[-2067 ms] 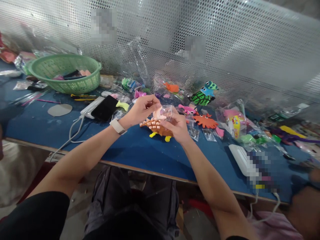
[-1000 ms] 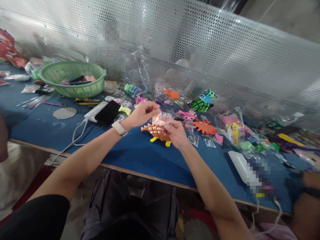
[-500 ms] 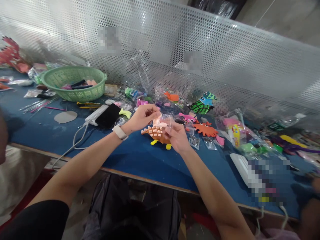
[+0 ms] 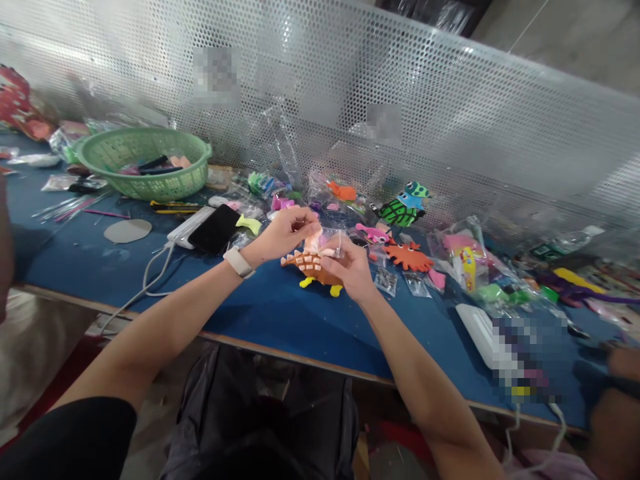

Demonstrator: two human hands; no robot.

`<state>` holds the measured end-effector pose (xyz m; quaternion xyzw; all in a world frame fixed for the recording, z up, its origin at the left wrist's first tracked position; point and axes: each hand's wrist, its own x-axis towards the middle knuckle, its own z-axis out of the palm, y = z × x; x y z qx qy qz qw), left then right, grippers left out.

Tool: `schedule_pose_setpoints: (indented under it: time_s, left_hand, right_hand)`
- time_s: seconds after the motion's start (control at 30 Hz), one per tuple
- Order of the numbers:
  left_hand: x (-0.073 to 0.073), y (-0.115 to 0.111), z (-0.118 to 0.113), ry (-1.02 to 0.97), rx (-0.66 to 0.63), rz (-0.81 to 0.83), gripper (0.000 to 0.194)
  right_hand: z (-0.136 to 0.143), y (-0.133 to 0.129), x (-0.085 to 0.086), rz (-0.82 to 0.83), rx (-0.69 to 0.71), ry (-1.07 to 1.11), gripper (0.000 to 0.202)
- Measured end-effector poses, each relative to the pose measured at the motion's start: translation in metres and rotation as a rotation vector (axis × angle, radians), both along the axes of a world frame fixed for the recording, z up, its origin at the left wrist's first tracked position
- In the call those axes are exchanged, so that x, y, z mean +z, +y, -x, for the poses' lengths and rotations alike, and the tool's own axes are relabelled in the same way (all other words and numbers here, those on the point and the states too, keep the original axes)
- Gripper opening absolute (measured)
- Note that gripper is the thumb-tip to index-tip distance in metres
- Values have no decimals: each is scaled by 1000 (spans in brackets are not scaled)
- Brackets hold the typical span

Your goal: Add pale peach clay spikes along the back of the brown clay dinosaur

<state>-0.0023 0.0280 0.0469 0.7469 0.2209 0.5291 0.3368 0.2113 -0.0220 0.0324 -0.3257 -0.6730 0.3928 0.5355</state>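
Note:
My left hand [image 4: 290, 233], wearing a white wristband, is closed, its thumb and fingertips pinching a small clear plastic bag [image 4: 336, 243] with pale pink clay [image 4: 315, 238] in it. On the other side, my right hand [image 4: 353, 267] is closed on the same bag, thumb against fingers. Just under both hands is an orange-brown dinosaur figure [image 4: 310, 265] with rows of pale pink plates and yellow feet; my right hand covers its right part. Exactly where the clay sits within the bag is hard to make out.
Left on the blue table [image 4: 280, 327] are a green basket [image 4: 195, 177], a black phone [image 4: 214, 230] and a grey disc [image 4: 128, 231]. Bagged clay and an orange crab figure [image 4: 409, 255] lie behind and right. A perforated metal screen [image 4: 310, 87] borders the back. People's arms show at both sides.
The view has shifted slightly. Both hands remain over the dinosaur figure on the bag, and my right fingers have moved a little, with more of the clear plastic showing beside them.

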Motion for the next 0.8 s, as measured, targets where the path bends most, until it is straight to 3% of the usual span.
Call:
schedule_pose_setpoints:
  time_s: [0.17,0.5,0.8]
  left_hand:
    - [0,-2,-1,9,12,0,28]
    - [-1,-1,-1,21,40,4,26]
    - [-1,-4,-4,24,67,-8,22]
  right_hand:
    - [-1,-2,-1,-50,-87,-52,30]
    - [-1,1,-10,51,10,-85,44]
    - [-3,2,-10,60,-4,-140,50]
